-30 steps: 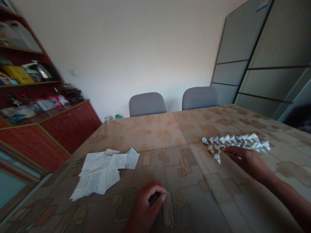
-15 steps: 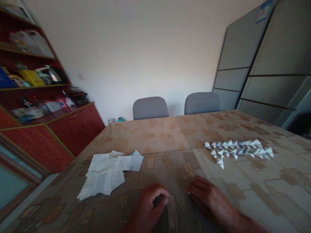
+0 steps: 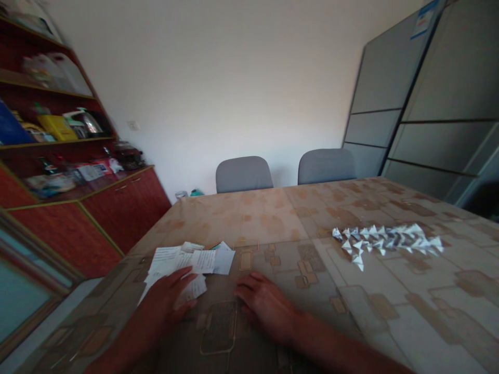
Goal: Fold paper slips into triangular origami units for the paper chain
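Note:
My left hand [image 3: 171, 293] reaches over a loose pile of paper slips [image 3: 167, 258] on the left of the table. Its fingers are stretched over the lower slips, thumb apart; whether they press on the paper I cannot tell. The slips are white and carry lines of dark writing or print. My right hand [image 3: 267, 306] is low over the table, right of the pile, fingers loosely bent and pointing left, with nothing visible in them. Far to the right, several small folded paper pieces [image 3: 385, 240] with pointed tips lie in rows.
The table [image 3: 273, 215] has a patterned cover. Two grey chairs [image 3: 244, 174] stand behind its far edge. A red-brown cabinet [image 3: 120, 208] with shelves of bottles and a kettle [image 3: 91, 123] is at the left; a tall grey wardrobe [image 3: 376, 93] stands at the right.
My left hand has moved left from the bare table onto the paper slips, and its fingers have opened out. My right hand has shifted left too. The view has turned slightly.

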Demonstrator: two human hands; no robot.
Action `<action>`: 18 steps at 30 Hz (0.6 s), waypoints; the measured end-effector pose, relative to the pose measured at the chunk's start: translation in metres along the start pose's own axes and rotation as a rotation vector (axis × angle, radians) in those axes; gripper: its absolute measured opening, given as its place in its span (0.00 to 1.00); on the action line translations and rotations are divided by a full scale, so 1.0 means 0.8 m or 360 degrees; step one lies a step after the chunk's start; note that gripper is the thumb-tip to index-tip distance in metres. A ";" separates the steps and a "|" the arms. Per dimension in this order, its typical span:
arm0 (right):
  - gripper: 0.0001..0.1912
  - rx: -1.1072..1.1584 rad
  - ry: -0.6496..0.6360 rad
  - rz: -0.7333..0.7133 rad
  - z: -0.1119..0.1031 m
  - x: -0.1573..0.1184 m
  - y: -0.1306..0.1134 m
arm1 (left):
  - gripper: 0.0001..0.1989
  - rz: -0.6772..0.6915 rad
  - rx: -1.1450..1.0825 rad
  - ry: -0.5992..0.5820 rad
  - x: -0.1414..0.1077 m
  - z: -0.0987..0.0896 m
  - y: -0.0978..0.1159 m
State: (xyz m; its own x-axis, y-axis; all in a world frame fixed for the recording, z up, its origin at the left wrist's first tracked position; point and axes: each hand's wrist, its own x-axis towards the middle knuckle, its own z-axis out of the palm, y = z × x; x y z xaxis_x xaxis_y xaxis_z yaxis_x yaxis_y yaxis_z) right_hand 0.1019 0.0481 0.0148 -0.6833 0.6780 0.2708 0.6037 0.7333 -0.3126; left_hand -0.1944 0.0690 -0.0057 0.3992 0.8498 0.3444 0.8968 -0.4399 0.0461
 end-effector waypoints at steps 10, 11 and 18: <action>0.05 -0.0141 0.0011 -0.0053 0.030 0.031 0.006 | 0.23 -0.0004 0.0147 0.0019 -0.023 0.004 -0.018; 0.04 -0.0150 0.0016 -0.0058 0.031 0.031 0.007 | 0.23 -0.0004 0.0161 0.0007 -0.022 0.002 -0.017; 0.04 -0.0191 0.0014 -0.0138 0.038 0.037 0.013 | 0.20 0.0007 0.0117 -0.0047 -0.023 -0.005 -0.017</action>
State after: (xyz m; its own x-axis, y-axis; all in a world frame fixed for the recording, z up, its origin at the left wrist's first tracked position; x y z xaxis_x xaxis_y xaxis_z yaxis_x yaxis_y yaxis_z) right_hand 0.0758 0.0745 -0.0079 -0.7316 0.6121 0.3003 0.5879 0.7894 -0.1769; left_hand -0.2147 0.0580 -0.0088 0.4077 0.8565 0.3166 0.9062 -0.4222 -0.0246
